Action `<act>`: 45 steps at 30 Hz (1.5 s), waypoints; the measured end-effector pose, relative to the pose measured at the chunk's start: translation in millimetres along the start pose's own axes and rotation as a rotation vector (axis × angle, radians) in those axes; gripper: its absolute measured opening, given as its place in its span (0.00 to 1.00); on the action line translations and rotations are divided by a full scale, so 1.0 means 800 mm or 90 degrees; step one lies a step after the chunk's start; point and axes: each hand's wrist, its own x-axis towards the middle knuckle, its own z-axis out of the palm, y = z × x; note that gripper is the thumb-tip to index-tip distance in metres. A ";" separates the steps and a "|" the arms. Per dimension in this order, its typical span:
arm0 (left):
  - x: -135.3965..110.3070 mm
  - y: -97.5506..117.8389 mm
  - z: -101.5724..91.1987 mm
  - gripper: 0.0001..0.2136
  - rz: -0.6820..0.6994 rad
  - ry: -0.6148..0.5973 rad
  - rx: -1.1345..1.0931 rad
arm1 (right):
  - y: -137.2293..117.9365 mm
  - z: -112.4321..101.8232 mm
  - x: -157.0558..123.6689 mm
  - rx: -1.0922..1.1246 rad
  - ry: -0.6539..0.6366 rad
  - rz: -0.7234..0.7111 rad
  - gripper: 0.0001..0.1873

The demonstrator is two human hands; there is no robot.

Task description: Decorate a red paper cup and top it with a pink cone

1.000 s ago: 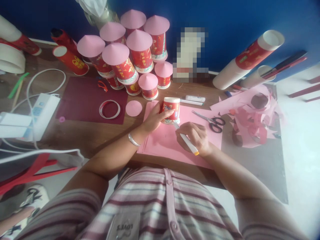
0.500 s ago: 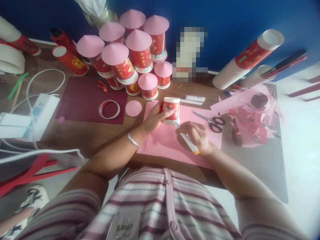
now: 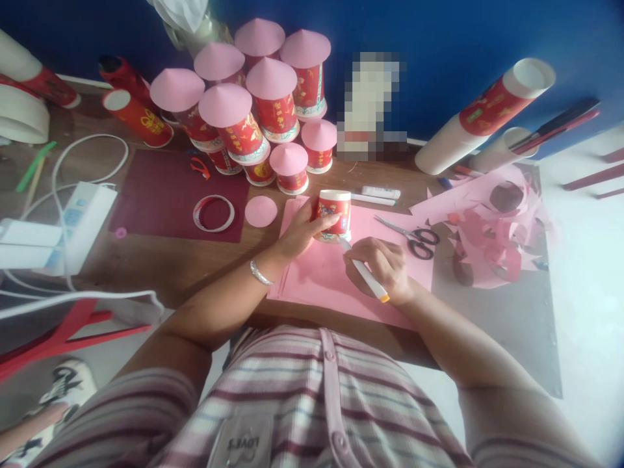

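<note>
Deep blue wall (image 3: 453, 39) behind a brown wooden table (image 3: 160, 261), seen from above by someone in a striped shirt; pink sheets of paper (image 3: 312, 276) lie in front of the body, and just above their middle is a short red tube (image 3: 334, 205) with a white upper rim and a pale, green-patterned lower band.

Left hand (image 3: 303, 229) is closed on the tube from its left side; one digit lies across the printed front, while the fingers behind are hidden; whether the tube's base rests on the paper or is slightly lifted cannot be told.

Right hand (image 3: 377, 263) has its fingers together, clamped around a white marker (image 3: 366, 277) with an orange end; its tip is at the tube's lower band, though actual contact is too small to make out.

Judging by look, the tube is card or paper, so probably very light, springy in the wall and easy to dent; the printed surface may be a little slick; a gentle hold around the middle suits it, clear of the lower band, where fresh ink could smear; the marker looks stiff and light, best gripped near its tip.

Scissors (image 3: 410, 233) lie to the right on the paper; red tubes with pink cone roofs (image 3: 273, 81) stand grouped beyond, towards the left.
</note>
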 end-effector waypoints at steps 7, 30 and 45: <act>0.001 -0.001 0.000 0.17 0.004 0.002 -0.010 | -0.001 0.000 0.000 0.010 -0.004 -0.001 0.13; 0.001 -0.007 -0.003 0.17 0.004 0.010 0.013 | -0.002 -0.002 0.003 -0.001 -0.014 -0.002 0.13; 0.003 -0.005 -0.002 0.17 0.013 -0.005 0.000 | 0.003 -0.003 0.001 0.004 -0.020 0.008 0.12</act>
